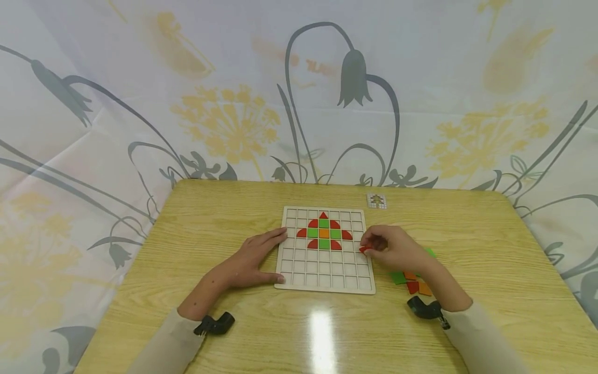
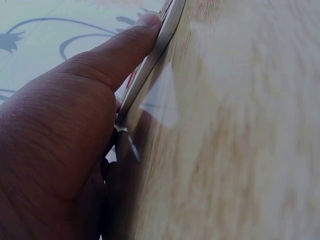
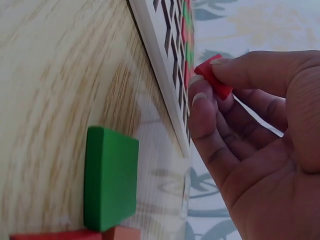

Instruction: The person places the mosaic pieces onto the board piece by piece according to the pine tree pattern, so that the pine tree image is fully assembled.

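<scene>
A white grid board lies on the table with red, green and orange tiles forming a tree-like pattern in its upper half. A red triangle tops the pattern, and an orange square sits at its middle. Along the board's left edge rests my left hand, thumb and fingers spread and touching the rim; the left wrist view shows the thumb against that edge. Between thumb and fingertips, my right hand pinches a small red tile above the board's right edge. Its full outline is partly covered.
Loose tiles, including a green one and an orange one, lie right of the board, partly under my right forearm. A small pattern card lies beyond the board's upper right corner. Patterned cloth hangs behind the wooden table.
</scene>
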Motion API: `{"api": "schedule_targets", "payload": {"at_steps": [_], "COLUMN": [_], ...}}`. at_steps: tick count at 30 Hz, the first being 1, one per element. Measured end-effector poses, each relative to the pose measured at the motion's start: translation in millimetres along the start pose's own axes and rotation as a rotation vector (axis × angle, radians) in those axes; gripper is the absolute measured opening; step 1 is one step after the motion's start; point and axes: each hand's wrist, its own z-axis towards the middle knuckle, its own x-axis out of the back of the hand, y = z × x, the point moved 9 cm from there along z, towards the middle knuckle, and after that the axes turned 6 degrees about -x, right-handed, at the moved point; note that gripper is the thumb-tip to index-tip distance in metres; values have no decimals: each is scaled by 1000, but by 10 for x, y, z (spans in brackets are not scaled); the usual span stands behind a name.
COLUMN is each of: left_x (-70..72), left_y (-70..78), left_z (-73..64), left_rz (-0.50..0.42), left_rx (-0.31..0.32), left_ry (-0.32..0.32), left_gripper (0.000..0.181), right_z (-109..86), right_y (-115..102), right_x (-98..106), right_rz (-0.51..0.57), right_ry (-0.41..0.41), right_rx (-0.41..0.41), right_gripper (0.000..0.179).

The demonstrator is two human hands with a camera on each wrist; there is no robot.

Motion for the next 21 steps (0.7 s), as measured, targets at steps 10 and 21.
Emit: {"api": "schedule_targets", "payload": {"at_steps": [10, 21], "left_x": [-9, -7], "left_y": [-5, -1], "left_z": [2, 8], "left_rz": [-3, -3], "left_rx": [1, 3], "left_ry": [3, 0], "left_gripper": [103, 102], "right_z": [53, 165], "right_y": [-95, -129], "right_x": [-76, -206], "right_rz": [-30, -44], "right_ry": [-3, -29], "right_rx": [44, 31], "right_gripper": [19, 13]}}
